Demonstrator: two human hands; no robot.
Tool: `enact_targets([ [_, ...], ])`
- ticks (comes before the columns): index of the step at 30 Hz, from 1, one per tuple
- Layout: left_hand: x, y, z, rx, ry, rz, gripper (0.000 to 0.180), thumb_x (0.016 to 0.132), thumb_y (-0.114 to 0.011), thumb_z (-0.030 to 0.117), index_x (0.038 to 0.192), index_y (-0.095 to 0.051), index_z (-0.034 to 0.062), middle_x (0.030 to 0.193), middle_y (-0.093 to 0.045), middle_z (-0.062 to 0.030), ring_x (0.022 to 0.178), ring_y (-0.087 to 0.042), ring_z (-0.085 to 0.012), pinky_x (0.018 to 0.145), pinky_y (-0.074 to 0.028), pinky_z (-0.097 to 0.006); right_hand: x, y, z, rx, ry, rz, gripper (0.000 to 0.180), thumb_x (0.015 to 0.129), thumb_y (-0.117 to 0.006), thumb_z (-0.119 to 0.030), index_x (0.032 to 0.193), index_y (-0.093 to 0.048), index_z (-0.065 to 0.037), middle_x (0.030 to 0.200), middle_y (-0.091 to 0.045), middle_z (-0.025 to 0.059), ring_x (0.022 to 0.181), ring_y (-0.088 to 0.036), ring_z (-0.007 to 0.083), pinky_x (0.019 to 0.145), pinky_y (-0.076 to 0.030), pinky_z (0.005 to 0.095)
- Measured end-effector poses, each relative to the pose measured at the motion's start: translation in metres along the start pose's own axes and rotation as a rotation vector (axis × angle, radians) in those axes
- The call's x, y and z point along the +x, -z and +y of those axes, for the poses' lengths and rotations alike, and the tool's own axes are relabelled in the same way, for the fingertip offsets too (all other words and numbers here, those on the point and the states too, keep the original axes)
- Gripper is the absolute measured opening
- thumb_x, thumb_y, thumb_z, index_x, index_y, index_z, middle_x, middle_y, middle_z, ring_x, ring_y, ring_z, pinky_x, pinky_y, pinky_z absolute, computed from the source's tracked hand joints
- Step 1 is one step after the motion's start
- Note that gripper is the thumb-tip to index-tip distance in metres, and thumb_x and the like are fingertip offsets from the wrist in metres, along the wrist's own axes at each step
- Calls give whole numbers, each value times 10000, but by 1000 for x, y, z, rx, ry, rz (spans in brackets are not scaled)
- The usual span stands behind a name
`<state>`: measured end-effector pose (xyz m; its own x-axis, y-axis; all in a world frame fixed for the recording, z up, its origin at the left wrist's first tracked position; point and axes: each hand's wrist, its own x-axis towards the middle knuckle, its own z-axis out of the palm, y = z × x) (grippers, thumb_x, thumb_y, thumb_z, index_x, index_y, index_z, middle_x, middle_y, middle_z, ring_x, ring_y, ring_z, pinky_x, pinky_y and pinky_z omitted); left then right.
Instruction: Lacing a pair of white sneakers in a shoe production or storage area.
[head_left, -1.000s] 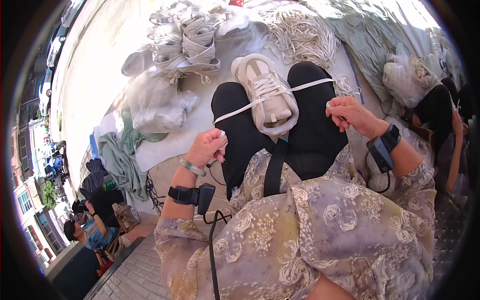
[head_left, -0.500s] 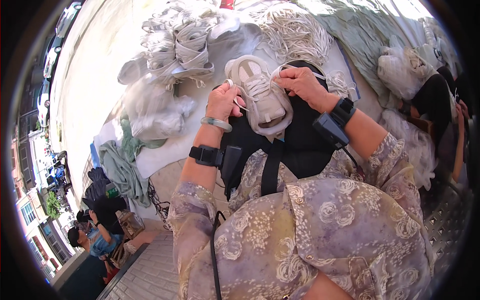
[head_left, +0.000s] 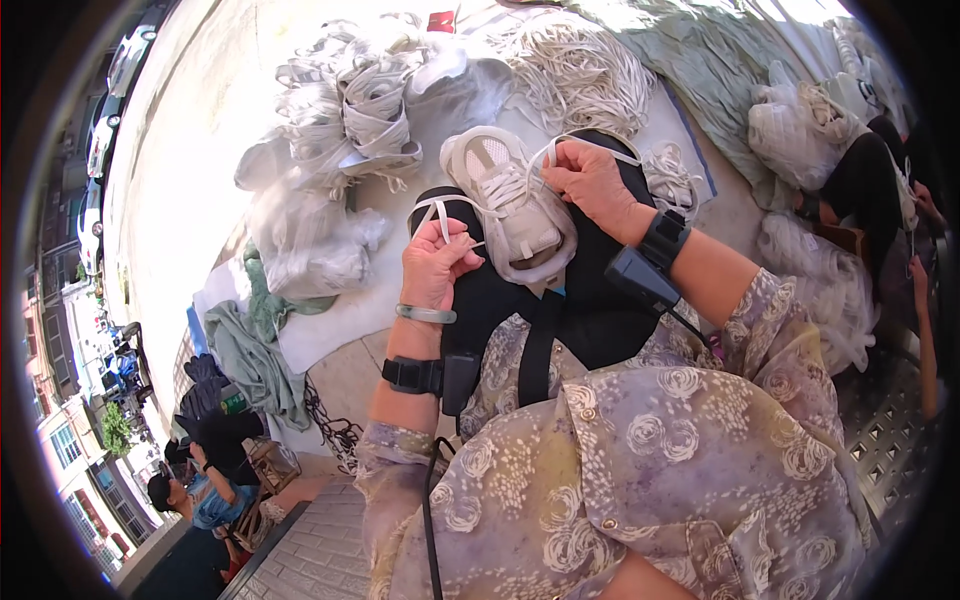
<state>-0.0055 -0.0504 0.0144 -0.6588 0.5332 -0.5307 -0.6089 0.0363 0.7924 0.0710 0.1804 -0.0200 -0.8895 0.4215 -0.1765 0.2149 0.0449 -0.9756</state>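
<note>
A pale beige sneaker (head_left: 487, 153) rests between my thighs on black cloth, its mesh toe pointing away from me and its opening nearest my body. White lace crosses its tongue. My left hand (head_left: 437, 268) is just left of the shoe, thumb and fingers pinching one lace end (head_left: 440, 205), which runs up and over to the eyelets. At the shoe's right side, my right hand (head_left: 597, 187) pinches the other lace (head_left: 620, 152), part of which loops out beyond the knuckles. Its fingertips are close to the upper eyelets.
Beyond my knees lie a heap of pale shoes (head_left: 375, 120), a pile of loose white laces (head_left: 585, 75) and clear plastic bags (head_left: 315, 240). Green cloth (head_left: 255, 350) lies at left. Another person (head_left: 215, 490) sits at far left; another person's legs (head_left: 862, 175) show at right.
My left hand has moved down and slightly left, towards me, still pinching its lace. My right hand has shifted slightly, staying beside the shoe with its lace.
</note>
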Motion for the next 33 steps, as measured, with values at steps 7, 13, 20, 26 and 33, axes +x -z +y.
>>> enact_targets([
  [7,-1,-9,-1,101,10,31,184,801,-617,20,976,-562,12,780,-592,-44,643,-604,-109,600,-556,-266,-6,0,-8,-110,66,30,85,749,-615,-118,746,-586,-38,589,-522,25,568,-490,112,556,-401,272],
  [13,1,-11,-4,150,-32,33,208,797,-616,25,985,-528,14,734,-555,-9,580,-568,-85,535,-533,-242,-6,-6,-5,-231,76,-6,136,715,-636,-155,784,-572,-57,617,-555,50,608,-561,196,588,-430,319],
  [20,20,-27,-6,263,-158,259,248,802,-558,-1,1031,-465,19,712,-523,1,514,-526,-64,429,-490,-209,-2,-3,-11,-410,3,11,279,694,-703,-258,756,-528,-50,632,-562,71,617,-566,237,592,-435,351],
  [26,37,-27,-19,475,-238,315,298,801,-540,-4,1079,-432,-4,696,-508,-15,502,-514,-66,404,-458,-206,-15,4,-7,-386,30,-22,291,768,-664,-293,737,-537,-33,590,-551,76,549,-547,220,523,-419,335],
  [33,47,-16,-38,603,-353,352,257,747,-580,1,986,-486,9,714,-551,-75,633,-556,-186,635,-461,-312,-26,14,-4,-122,-6,-181,138,822,-596,-122,756,-519,-30,566,-521,0,517,-474,57,460,-386,241],
])
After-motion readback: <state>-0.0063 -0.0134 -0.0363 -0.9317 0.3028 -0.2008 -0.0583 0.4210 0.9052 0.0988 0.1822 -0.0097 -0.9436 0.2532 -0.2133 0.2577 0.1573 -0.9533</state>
